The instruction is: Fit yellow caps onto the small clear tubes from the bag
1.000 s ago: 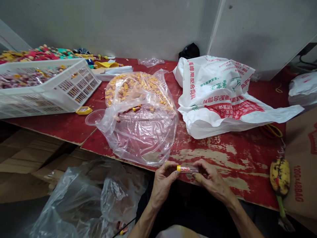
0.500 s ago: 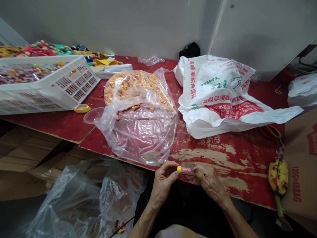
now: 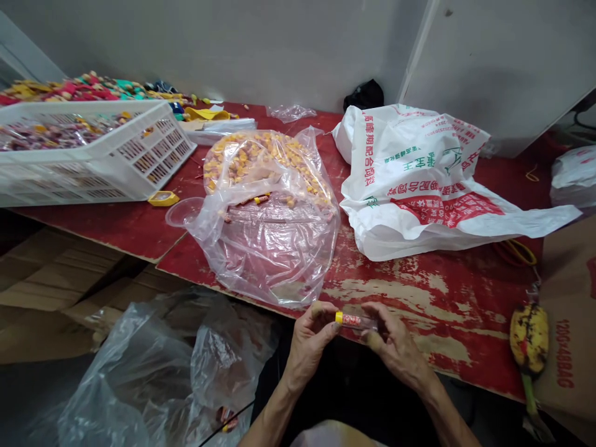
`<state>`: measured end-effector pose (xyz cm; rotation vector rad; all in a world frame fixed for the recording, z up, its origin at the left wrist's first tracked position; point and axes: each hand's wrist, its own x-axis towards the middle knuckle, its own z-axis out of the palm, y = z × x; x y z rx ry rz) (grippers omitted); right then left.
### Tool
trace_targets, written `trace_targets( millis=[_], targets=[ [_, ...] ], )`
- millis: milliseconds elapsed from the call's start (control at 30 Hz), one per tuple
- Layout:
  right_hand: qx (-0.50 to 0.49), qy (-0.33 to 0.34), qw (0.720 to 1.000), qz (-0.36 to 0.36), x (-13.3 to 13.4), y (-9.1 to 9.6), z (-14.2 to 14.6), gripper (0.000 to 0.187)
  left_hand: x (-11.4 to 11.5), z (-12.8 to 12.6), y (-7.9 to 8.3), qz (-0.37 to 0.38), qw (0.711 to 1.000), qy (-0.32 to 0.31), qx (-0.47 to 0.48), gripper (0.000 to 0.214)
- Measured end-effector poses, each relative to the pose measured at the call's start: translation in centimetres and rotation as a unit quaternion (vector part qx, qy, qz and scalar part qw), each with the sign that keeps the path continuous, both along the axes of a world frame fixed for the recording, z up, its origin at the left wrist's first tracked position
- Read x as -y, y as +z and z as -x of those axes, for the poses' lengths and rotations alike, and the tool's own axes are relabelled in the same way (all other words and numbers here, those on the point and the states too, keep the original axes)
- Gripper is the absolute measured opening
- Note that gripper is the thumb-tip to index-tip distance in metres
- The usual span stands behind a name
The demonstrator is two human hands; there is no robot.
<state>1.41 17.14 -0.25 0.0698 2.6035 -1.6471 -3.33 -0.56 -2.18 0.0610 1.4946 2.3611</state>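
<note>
Between my hands, just past the table's front edge, is a small clear tube (image 3: 356,320) with a yellow cap and a red-and-white label. My left hand (image 3: 310,338) pinches it at the capped end with thumb and fingers. My right hand (image 3: 395,344) is around the clear end, its thumb and forefinger spread apart on either side of it. Beyond my left hand lies a big clear plastic bag (image 3: 279,248), with many yellow-capped small tubes (image 3: 261,155) heaped in its far part.
A white plastic crate (image 3: 139,149) of wrapped pieces stands at the left, a colourful pile (image 3: 93,87) behind it. A printed white sack (image 3: 419,180) lies at the right. A banana-shaped thing (image 3: 529,338) hangs by a carton (image 3: 568,310). Clear plastic sheeting (image 3: 135,372) lies below, left.
My right thumb and fingers have spread apart around the tube's clear end, where they were closed on it. My left hand keeps its pinch. The view has shifted slightly.
</note>
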Motion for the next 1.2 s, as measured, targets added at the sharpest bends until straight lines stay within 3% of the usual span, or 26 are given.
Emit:
trace_targets(
  millis=[67, 133, 233, 333, 467, 567, 800, 967, 1067, 1200],
  targets=[
    [-0.005, 0.015, 1.0, -0.008, 0.0, 0.1, -0.2, 0.034, 0.1, 0.0, 0.0, 0.0, 1.0, 0.004, 0.005, 0.019],
    [0.001, 0.018, 1.0, -0.015, 0.1, 0.0, -0.2, 0.025, 0.0, -0.1, 0.1, -0.004, 1.0, 0.0, 0.007, 0.019],
    [0.026, -0.011, 1.0, 0.0, 0.1, -0.3, -0.2, 0.043, 0.0, -0.1, 0.2, -0.007, 1.0, -0.006, 0.002, 0.02],
    [0.022, -0.029, 0.999, 0.028, 0.2, 0.0, -0.2, 0.033, 0.1, -0.1, 0.1, -0.006, 1.0, 0.002, 0.003, 0.02],
    [0.027, -0.011, 1.0, 0.01, 0.3, 0.1, -0.2, 0.027, 0.2, -0.2, 0.1, -0.015, 1.0, 0.002, 0.012, 0.019],
    [0.031, -0.035, 0.998, 0.034, 0.3, -0.3, -0.3, 0.042, 0.0, -0.2, 0.2, -0.021, 1.0, -0.005, 0.013, 0.018],
    [0.013, -0.012, 1.0, 0.018, 0.7, -0.4, -0.5, 0.028, 0.0, -0.2, 0.1, -0.027, 0.999, 0.019, 0.019, 0.02],
    [0.022, -0.044, 0.997, 0.063, 0.9, -1.2, -0.3, 0.045, -0.1, -0.2, 0.3, -0.029, 0.999, 0.005, 0.017, 0.019],
    [0.027, -0.045, 0.997, 0.049, 0.8, -0.7, -0.2, 0.031, 0.0, -0.2, 0.3, -0.017, 1.0, 0.01, 0.016, 0.019],
    [-0.051, -0.048, 0.996, 0.049, 0.6, 0.0, -0.3, 0.02, 0.1, -0.1, 0.1, 0.002, 1.0, 0.004, 0.007, 0.023]
  ],
)
